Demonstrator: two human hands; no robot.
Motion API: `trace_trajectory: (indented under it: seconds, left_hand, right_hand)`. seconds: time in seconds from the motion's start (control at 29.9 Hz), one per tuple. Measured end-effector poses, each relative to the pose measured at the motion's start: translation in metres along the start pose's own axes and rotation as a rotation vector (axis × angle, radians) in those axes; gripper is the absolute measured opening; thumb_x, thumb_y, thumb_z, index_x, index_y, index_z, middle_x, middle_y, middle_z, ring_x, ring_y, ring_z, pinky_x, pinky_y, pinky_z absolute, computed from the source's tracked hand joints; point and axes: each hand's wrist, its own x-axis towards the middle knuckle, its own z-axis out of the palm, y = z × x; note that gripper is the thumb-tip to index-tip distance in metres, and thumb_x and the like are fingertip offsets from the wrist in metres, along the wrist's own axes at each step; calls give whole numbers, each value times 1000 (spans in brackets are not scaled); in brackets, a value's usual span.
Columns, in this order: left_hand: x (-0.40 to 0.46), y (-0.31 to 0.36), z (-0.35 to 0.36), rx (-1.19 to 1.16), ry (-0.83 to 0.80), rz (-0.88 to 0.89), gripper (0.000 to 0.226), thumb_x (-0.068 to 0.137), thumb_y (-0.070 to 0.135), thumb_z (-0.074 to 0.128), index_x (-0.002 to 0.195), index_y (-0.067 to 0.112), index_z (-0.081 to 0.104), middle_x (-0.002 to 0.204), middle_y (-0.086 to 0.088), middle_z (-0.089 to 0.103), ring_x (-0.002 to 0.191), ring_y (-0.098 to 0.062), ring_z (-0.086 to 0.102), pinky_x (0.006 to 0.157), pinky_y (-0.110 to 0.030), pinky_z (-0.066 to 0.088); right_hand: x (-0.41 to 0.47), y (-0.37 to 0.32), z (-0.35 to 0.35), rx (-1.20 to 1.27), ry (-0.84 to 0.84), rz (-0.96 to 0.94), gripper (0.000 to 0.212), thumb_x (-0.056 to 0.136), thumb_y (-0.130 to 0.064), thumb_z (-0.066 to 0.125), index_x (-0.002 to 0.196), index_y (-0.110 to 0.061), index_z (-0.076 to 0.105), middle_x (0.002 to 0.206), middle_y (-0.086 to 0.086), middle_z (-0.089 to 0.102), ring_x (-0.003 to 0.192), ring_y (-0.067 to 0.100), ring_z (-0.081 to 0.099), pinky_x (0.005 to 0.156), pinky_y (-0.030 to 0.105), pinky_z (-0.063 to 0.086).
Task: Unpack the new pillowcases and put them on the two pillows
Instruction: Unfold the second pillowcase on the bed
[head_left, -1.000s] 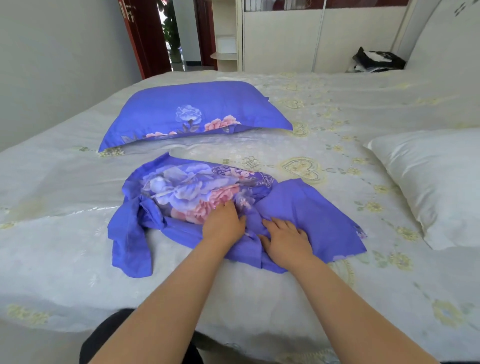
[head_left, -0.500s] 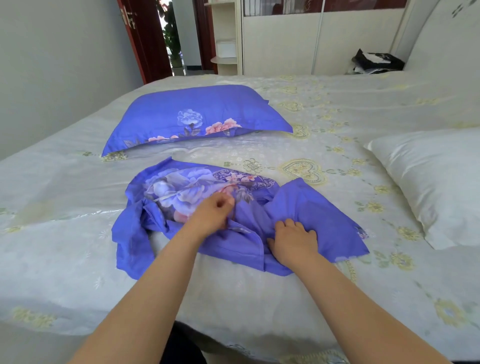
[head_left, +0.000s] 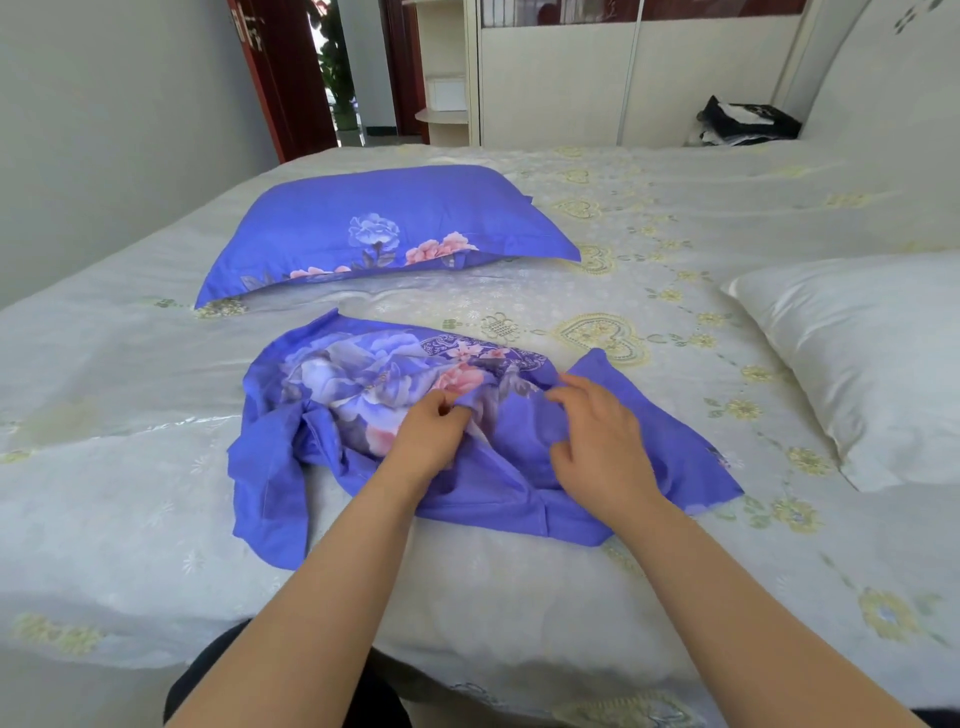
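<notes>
Hunting opening of crumpled blue floral pillowcase (head_left: 363, 384) on bed (head_left: 519, 597). Left hand (head_left: 431, 441) pinches a fold; right hand (head_left: 597, 441) relaxed, fingers resting on cloth. Best: find hem w/ both hands, spread wide, then fetch bare white pillow (head_left: 857, 364).

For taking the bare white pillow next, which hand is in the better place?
Right. The right hand is open and nearer the white pillow, which lies on that side. The left hand pinches the loose pillowcase.
</notes>
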Motion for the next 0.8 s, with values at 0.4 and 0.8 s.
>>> trace_trajectory:
  seconds: [0.4,0.8]
  left_hand:
    - [-8,85,-72,-633,198,114,34,88,-5,33,89,19,57,60,-1,58,55,-16,53,51,-23,44]
    - [0,54,-85,-228,-347,62,56,83,-5,38,127,22,60,96,-10,56,68,-22,38,47,-23,39]
  right_hand:
    - [52,-14,35,324,-574,244,63,94,-60,31,148,-30,19,146,3,42,132,26,42,105,30,30]
    - [150,-21,3,698,83,156,68,83,-12,64,142,-11,30,141,2,30,133,9,26,103,12,19]
